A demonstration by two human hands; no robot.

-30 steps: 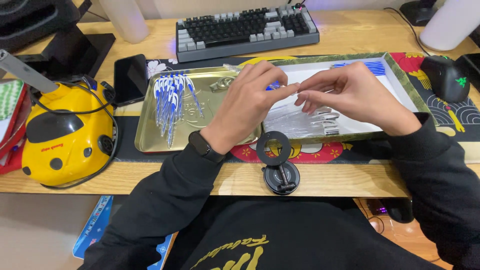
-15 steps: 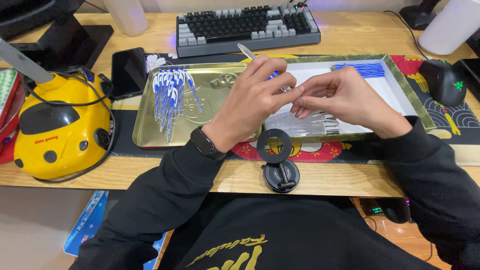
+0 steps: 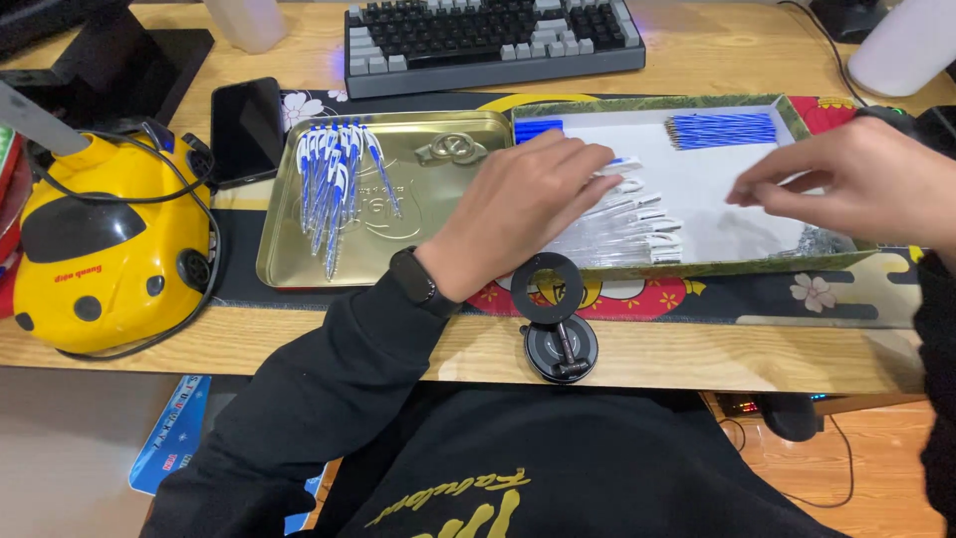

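- Over the shallow white-lined cardboard box (image 3: pixel 697 174) with the green patterned rim, both hands are working above the sorted pen parts, which are lying in separate groups so that each kind is easy to reach.
- Left hand (image 3: pixel 518 214) is reaching palm-down across the box's left end, wrist bent slightly and black sleeve trailing back toward the body; its fingers are curling around what looks like a white-and-blue pen piece (image 3: pixel 619 164) poking out past the fingertips, directly above the row of clear plastic pen barrels (image 3: pixel 627 234).
- Right hand (image 3: pixel 846 184) is hovering above the box's right side with fingers drawn together and pointing left; whether anything small is being pinched there, I cannot tell.
- Thin blue refills are lying in two bundles along the box's far wall, one at the left corner (image 3: pixel 538 130) and one further right (image 3: pixel 722 130), well apart from the barrels.
- Finished blue-and-white pens (image 3: pixel 334 184) are resting in a loose fan on the gold-coloured metal tray (image 3: pixel 418 264) just beside the box, seemingly kept away from the loose parts.
- A yellow ladybird-shaped device (image 3: pixel 100 259), a black phone (image 3: pixel 247 130) and a grey keyboard (image 3: pixel 493 40) are sitting around the work area on the wooden desk (image 3: pixel 697 364).
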